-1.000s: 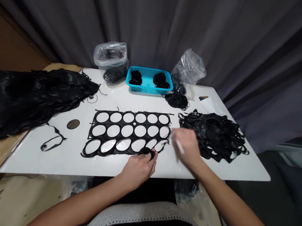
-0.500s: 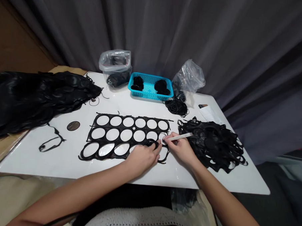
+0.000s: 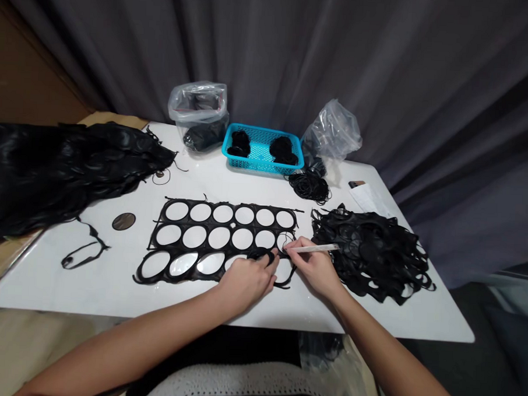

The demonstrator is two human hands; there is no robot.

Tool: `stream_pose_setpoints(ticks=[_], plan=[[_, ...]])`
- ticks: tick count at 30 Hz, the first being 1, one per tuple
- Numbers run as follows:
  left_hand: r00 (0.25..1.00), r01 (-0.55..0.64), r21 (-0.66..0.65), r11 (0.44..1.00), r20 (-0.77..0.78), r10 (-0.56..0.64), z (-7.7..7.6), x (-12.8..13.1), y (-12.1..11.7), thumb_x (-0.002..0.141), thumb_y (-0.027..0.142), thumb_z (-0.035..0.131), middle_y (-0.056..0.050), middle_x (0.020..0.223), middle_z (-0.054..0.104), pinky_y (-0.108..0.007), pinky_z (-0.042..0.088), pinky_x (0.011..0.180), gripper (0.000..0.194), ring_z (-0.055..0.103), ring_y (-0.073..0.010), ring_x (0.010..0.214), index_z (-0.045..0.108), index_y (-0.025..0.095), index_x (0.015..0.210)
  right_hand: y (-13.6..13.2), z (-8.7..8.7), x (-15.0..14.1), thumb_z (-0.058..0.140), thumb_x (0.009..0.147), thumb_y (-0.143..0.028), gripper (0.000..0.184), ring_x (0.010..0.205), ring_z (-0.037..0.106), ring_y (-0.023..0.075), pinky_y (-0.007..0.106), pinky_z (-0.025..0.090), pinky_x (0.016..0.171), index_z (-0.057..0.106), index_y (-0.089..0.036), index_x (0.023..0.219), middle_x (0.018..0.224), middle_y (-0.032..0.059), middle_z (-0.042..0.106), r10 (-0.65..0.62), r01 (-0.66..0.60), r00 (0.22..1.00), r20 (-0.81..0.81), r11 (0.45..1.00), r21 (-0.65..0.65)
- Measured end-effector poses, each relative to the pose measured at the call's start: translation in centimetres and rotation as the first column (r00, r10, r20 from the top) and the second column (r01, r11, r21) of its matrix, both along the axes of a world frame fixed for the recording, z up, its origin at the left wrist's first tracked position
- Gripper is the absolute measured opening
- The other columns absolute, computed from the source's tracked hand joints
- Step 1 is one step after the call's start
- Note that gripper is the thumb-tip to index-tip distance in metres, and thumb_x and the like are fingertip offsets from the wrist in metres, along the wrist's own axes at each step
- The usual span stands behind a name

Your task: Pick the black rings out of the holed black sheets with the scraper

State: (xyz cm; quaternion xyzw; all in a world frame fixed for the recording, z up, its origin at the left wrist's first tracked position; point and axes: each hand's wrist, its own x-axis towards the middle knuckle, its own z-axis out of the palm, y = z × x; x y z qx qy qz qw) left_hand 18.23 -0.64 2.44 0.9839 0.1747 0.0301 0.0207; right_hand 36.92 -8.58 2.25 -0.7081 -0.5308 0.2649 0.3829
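A flat black sheet with rows of round holes lies on the white table. My left hand rests over its lower right part, hiding some holes. Between its fingers sits a small bundle of thin black rings. My right hand is closed in a pinch around a slim white stick-like tool; its exact kind is unclear. The tool's tip is at the right-end hole of the middle row, where a thin black ring shows. The fingertips of both hands are close together there.
Black holed scraps are heaped at the right, and a larger black pile at the left. Behind stand a blue basket, a bag-lined container and a clear bag. Loose black rings and a dark disc lie nearby.
The white tool has tilted flatter, and my right hand has shifted slightly down. My left hand has moved a little left with the rings. The view has shifted slightly.
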Motion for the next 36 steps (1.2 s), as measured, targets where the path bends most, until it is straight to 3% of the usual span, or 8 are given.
stream_pose_setpoints(ticks=[8, 17, 23, 26, 28, 30, 33, 36], plan=[[1.0, -0.001, -0.027, 1.0, -0.031, 0.0, 0.1, 0.0, 0.1, 0.097, 0.032, 0.05, -0.01, 0.108, 0.071, -0.031, 0.039, 0.047, 0.047, 0.07, -0.0199, 0.064, 0.051, 0.015, 0.141, -0.5, -0.2, -0.3, 0.052, 0.095, -0.024, 0.013, 0.092, 0.062, 0.0221, 0.036, 0.046, 0.085, 0.059, -0.024, 0.085, 0.092, 0.0034, 0.069, 0.082, -0.095, 0.979, 0.186, 0.994, 0.057], [0.997, 0.003, -0.065, 0.998, -0.072, -0.008, 0.6, 0.0, 0.2, 0.098, 0.032, 0.048, -0.011, 0.108, 0.071, -0.03, 0.041, 0.049, 0.048, 0.071, -0.021, 0.068, 0.049, 0.014, 0.142, -1.0, -0.4, 0.1, 0.053, 0.096, -0.022, 0.013, 0.093, 0.064, 0.0226, 0.037, 0.046, 0.084, 0.058, -0.024, 0.083, 0.096, 0.0038, 0.071, 0.074, -0.097, 0.969, 0.238, 0.992, 0.086], [0.996, 0.016, -0.073, 0.997, -0.086, -0.022, 0.5, -0.1, 0.3, 0.098, 0.033, 0.046, -0.011, 0.108, 0.071, -0.032, 0.042, 0.049, 0.049, 0.07, -0.0217, 0.067, 0.047, 0.013, 0.144, -0.2, -0.4, 1.1, 0.047, 0.095, -0.013, 0.017, 0.104, 0.06, 0.0264, 0.044, 0.038, 0.09, 0.061, -0.022, 0.096, 0.11, 0.0093, 0.071, 0.223, -0.314, 0.815, 0.536, 0.946, 0.084], [0.996, 0.01, -0.082, 0.997, -0.088, -0.017, 0.4, -0.1, 0.3, 0.098, 0.033, 0.046, -0.011, 0.109, 0.07, -0.031, 0.042, 0.049, 0.051, 0.07, -0.0215, 0.068, 0.045, 0.013, 0.145, 2.0, -0.1, 4.5, 0.044, 0.096, -0.018, 0.019, 0.096, 0.061, 0.0268, 0.042, 0.038, 0.085, 0.062, -0.02, 0.091, 0.099, 0.01, 0.072, 0.003, -0.122, 0.796, 0.605, 0.98, 0.156], [0.996, -0.001, -0.094, 0.996, -0.091, -0.008, 0.7, -0.3, 0.2, 0.098, 0.033, 0.047, -0.012, 0.108, 0.07, -0.03, 0.042, 0.05, 0.052, 0.07, -0.0205, 0.067, 0.044, 0.013, 0.145, 3.6, 0.2, 7.0, 0.045, 0.095, -0.025, 0.019, 0.087, 0.062, 0.0265, 0.039, 0.039, 0.079, 0.061, -0.02, 0.086, 0.091, 0.0098, 0.071, -0.215, 0.096, 0.783, 0.584, 0.969, 0.228], [0.996, 0.002, -0.133, 0.991, -0.091, -0.014, 1.3, -0.4, 0.3, 0.096, 0.035, 0.049, -0.011, 0.105, 0.071, -0.029, 0.043, 0.052, 0.052, 0.07, -0.0202, 0.068, 0.045, 0.014, 0.144, 4.9, 0.6, 8.6, 0.047, 0.093, -0.03, 0.019, 0.076, 0.06, 0.0241, 0.035, 0.04, 0.072, 0.058, -0.021, 0.08, 0.084, 0.0078, 0.07, -0.33, 0.248, 0.795, 0.509, 0.943, 0.224], [0.995, 0.074, -0.266, 0.961, -0.049, -0.09, 2.6, -0.4, 0.9, 0.094, 0.041, 0.053, -0.005, 0.1, 0.071, -0.027, 0.046, 0.056, 0.047, 0.071, -0.02, 0.074, 0.051, 0.024, 0.138, 6.2, 0.9, 8.5, 0.052, 0.091, -0.038, 0.024, 0.065, 0.057, 0.0203, 0.031, 0.039, 0.066, 0.053, -0.023, 0.071, 0.072, 0.0035, 0.066, -0.325, 0.295, 0.864, 0.384, 0.946, 0.135], [0.993, 0.112, -0.33, 0.937, -0.004, -0.12, 3.7, 0.4, 2.2, 0.095, 0.043, 0.053, -0.001, 0.096, 0.071, -0.027, 0.047, 0.06, 0.043, 0.07, -0.0194, 0.077, 0.052, 0.032, 0.136, 6.7, 0.6, 6.5, 0.053, 0.09, -0.039, 0.025, 0.066, 0.057, 0.0195, 0.03, 0.04, 0.066, 0.054, -0.023, 0.071, 0.071, 0.0022, 0.066, -0.206, 0.192, 0.939, 0.276, 0.978, 0.076]])
